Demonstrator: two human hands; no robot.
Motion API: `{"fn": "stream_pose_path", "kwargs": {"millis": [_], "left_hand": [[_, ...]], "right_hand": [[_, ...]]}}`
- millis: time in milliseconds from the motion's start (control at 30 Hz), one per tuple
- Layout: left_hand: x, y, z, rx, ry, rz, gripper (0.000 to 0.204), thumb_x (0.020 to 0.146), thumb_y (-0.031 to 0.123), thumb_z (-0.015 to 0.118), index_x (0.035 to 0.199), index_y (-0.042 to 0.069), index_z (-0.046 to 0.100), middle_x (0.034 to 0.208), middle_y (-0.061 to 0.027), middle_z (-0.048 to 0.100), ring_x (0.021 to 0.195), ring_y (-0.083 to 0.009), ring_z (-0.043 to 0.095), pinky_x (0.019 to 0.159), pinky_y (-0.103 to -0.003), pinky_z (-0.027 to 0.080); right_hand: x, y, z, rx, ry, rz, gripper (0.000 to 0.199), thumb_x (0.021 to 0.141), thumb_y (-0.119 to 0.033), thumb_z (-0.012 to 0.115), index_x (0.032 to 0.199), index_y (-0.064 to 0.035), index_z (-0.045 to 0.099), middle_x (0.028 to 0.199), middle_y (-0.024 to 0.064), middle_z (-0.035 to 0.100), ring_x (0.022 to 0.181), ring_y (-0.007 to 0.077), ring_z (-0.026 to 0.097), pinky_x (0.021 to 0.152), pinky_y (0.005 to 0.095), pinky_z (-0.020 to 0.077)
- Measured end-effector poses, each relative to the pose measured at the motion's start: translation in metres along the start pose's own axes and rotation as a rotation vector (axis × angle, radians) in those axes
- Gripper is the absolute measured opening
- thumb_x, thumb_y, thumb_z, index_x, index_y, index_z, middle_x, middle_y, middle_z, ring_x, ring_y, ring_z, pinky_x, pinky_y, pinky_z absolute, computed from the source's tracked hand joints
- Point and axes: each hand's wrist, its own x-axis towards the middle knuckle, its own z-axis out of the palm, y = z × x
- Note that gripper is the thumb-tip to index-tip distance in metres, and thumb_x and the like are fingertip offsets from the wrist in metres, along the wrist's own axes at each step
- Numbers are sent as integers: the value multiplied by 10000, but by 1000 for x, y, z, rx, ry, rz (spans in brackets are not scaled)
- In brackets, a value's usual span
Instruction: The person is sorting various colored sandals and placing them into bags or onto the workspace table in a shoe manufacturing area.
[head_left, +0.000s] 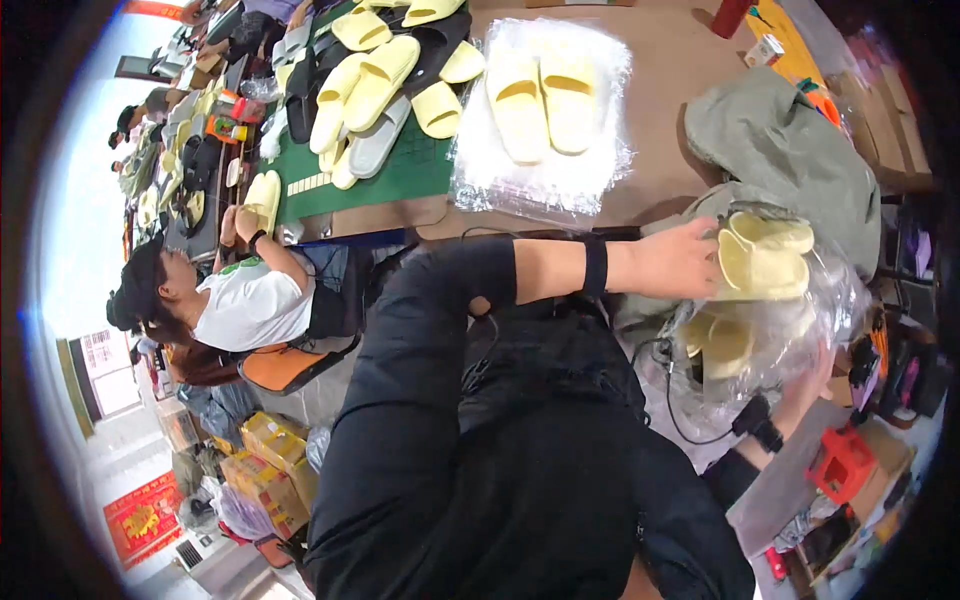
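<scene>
At the right, my left hand (672,262) is closed on the near end of a pair of pale yellow slippers (765,272). Clear plastic lies around and beside this pair. Just below it, more yellow slippers (728,348) show through a crumpled clear plastic bag (790,345). My right hand (822,368) is at the lower right edge of that bag. Plastic and glare cover its fingers, so their grip is hidden. Both wrists wear dark bands.
Another yellow slipper pair (545,105) rests on a stack of clear bags (600,190) on the brown table (660,110). Loose yellow and grey slippers (380,135) pile on a green mat (310,200). Grey-green cloth (780,130) drapes the right side. A co-worker (250,300) sits left.
</scene>
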Motion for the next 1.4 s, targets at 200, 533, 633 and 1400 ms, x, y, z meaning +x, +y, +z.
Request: {"fn": "stream_pose_path", "kwargs": {"millis": [200,533,633,1400], "left_hand": [[-10,-17,-10,-54,101,72,17,679,128,534,692,134,545,706,15,515,801,-183,500,928,-455,317],[-31,-38,-11,-352,8,149,95,634,115,587,727,113,572,718,-8,515,826,-186,482,914,-427,313],[-31,-41,-7,-340,-5,156,133,634,145,617,747,104,562,736,-12,508,849,-196,476,889,-421,320],[-29,-64,8,-556,-43,5,216,623,120,668,820,85,587,781,-50,501,875,-239,488,918,-471,344]], "right_hand": [[-23,29,-40,39,-90,148,339,852,-189,445,1120,14,488,1109,109,504,982,215,487,831,315,401],[-6,206,-162,-1368,-12,141,232,772,-118,492,926,28,587,915,165,610,824,263,588,685,353,457],[20,210,-137,-519,238,548,229,770,-94,452,918,37,568,872,227,596,832,359,581,699,364,481],[-56,299,-261,-1270,-11,384,479,833,-323,493,1174,12,459,1200,246,454,1128,322,436,897,376,382]]}}
